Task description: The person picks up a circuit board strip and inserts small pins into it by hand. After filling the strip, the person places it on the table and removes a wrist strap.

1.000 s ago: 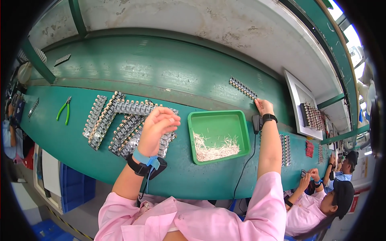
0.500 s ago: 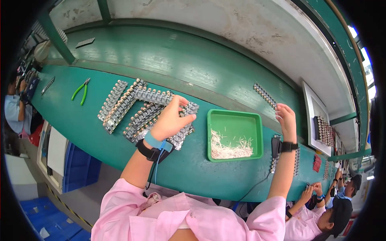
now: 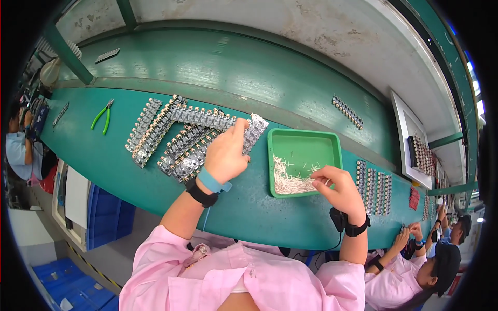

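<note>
My left hand [image 3: 226, 157] is closed on a circuit board strip [image 3: 255, 130], whose far end sticks out past my fingers, tilted up to the right. Left of it lies a loose pile of similar strips [image 3: 150, 140], grey with rows of brass-coloured round parts. Over the near right corner of a green tray [image 3: 339, 147], my right hand [image 3: 342, 193] bends down with thumb and fingers drawn together. Its fingertips are at a heap of thin white sticks [image 3: 293, 182]; whether they grip any is too small to make out.
Green-handled pliers [image 3: 102, 118] lie at the left. Several board strips [image 3: 374, 189] stand in rows right of the tray, and a single strip [image 3: 347, 111] rests on the back ledge. A co-worker in pink [image 3: 397, 282] sits at the right, another person [image 3: 23, 150] far left.
My right hand has come down and left from beside the back-ledge strip to the tray's white sticks. My left hand has shifted slightly right, its strip now raised and tilted.
</note>
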`<action>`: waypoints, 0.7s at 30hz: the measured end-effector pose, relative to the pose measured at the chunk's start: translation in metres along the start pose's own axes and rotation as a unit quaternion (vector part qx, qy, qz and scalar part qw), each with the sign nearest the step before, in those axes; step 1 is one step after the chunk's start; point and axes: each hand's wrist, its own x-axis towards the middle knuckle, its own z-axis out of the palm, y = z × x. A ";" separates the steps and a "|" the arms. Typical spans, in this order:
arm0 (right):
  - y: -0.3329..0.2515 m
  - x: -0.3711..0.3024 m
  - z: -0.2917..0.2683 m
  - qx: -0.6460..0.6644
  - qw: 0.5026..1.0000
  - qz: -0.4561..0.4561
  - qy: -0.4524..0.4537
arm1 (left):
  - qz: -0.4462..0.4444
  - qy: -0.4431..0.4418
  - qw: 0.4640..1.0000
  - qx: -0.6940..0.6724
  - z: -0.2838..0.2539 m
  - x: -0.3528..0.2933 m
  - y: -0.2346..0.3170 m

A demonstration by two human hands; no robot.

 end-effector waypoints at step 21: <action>0.015 0.011 0.063 -0.128 0.987 -0.080 0.049 | 0.183 0.071 0.944 -0.267 -0.029 -0.003 0.014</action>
